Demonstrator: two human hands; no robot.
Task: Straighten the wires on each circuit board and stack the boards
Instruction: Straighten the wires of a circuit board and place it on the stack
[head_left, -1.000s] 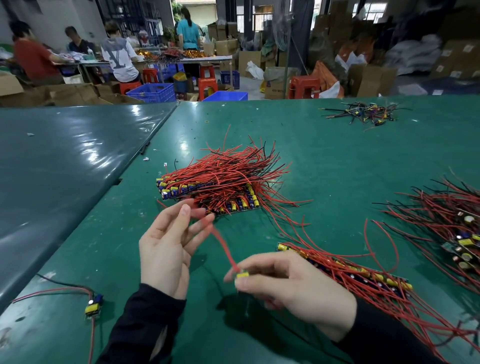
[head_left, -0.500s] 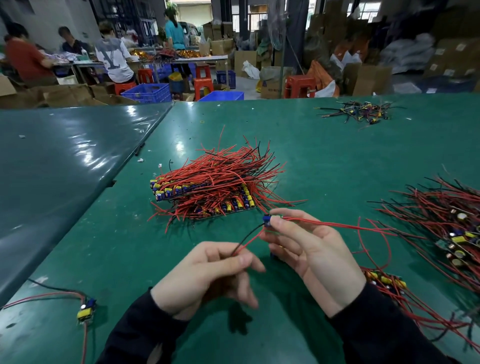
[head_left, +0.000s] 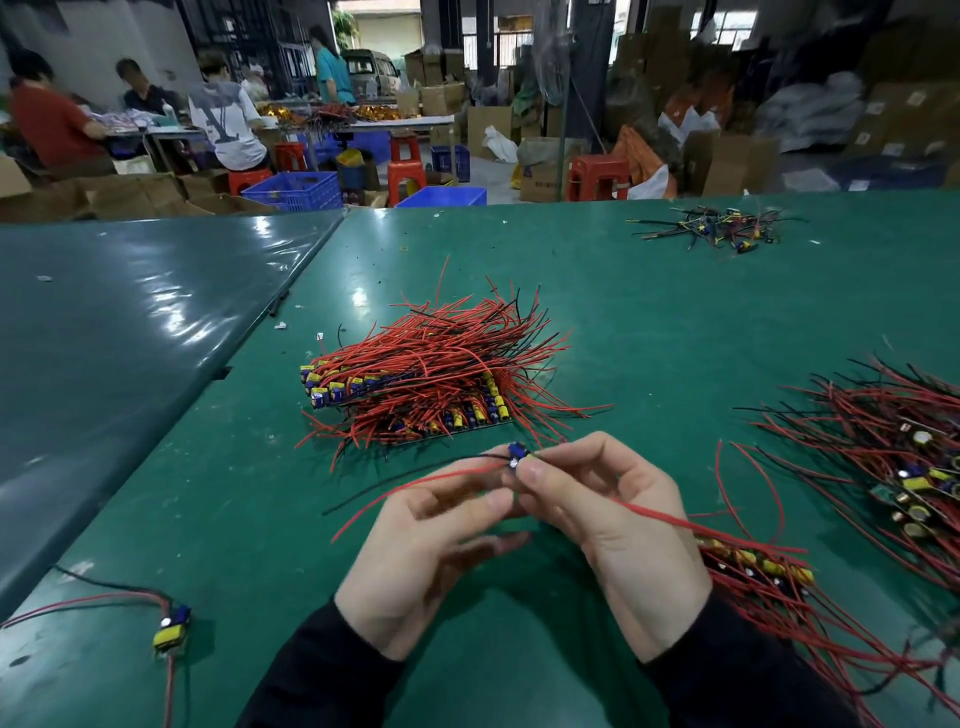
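Hands have drawn together: right hand (head_left: 618, 525) pinches board (head_left: 516, 453), left hand (head_left: 431, 545) pinches wires (head_left: 415, 483), pulling them straight leftward.

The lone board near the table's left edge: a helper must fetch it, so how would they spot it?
On the green table, look to the near left corner, far from the big red piles. The lone board lies there by itself, with a yellow block and a few wires.

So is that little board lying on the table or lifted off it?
Lifted: both hands pinch the board above the table, wires trailing.
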